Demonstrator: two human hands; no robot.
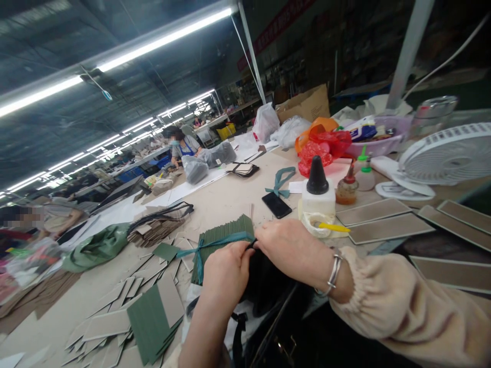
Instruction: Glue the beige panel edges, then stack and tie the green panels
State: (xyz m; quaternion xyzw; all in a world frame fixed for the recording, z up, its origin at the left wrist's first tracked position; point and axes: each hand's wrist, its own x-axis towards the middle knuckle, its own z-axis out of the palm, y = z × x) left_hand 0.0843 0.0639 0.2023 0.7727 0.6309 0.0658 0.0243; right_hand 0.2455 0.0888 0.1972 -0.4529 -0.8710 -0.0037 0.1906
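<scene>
My left hand (pixel 225 273) and my right hand (pixel 293 250) meet close together over the table's near edge. Both are closed, pinching a thin black strip (pixel 251 244) whose kind I cannot make out. Dark cloth below the hands hides where it leads. Just beyond my left hand is a bundle of green pieces (pixel 222 231) tied with a teal fabric strip (pixel 199 246). Loose green panels (pixel 148 322) and beige panels (pixel 107 325) lie heaped to the left. A black phone (pixel 276 205) rests beyond my right hand.
A white bottle with a black cone cap (pixel 318 197), a tape roll (pixel 315 225), a small brown-liquid bottle (pixel 347 190) and a white fan (pixel 445 158) stand right. Beige panels (pixel 391 228) lie nearer. Green cloth (pixel 97 248) and brown pieces (pixel 155 230) sit left. Co-workers (pixel 184 145) are farther back.
</scene>
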